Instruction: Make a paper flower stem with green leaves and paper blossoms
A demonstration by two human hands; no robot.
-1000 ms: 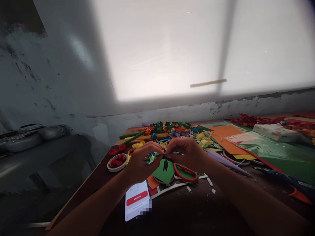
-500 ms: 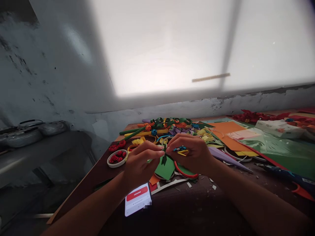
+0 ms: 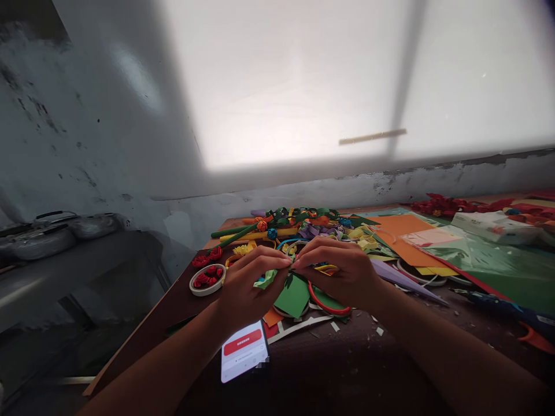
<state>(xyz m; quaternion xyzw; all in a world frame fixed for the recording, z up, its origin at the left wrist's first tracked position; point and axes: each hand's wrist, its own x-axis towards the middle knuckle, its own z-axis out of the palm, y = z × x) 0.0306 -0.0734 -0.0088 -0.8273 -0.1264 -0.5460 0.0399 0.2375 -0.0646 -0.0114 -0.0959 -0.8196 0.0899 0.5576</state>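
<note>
- Dark green paper, a small piece [image 3: 289,279], is held up above the table [image 3: 321,375], in front of a heap of coloured paper pieces [image 3: 321,230]
- Its upper end is pinched by the left hand [image 3: 249,281], thumb and forefinger pressed together at the tips with no gap to be seen
- The same end is gripped by the right hand [image 3: 340,271], its finger and thumb likewise closed; the tips of the two hands are met or nearly met, which cannot be told exactly
- A green sheet [image 3: 295,297] is seen beneath, and a red handle loop [image 3: 332,309] just to its right is partly covered by the right hand
- A phone [image 3: 243,352], its screen lit, is laid near the left forearm
- Red paper flowers [image 3: 208,277] are gathered inside a white ring [image 3: 203,292], left of the left hand
- On the right, a purple cone [image 3: 403,278] and an orange sheet [image 3: 401,236] are laid
</note>
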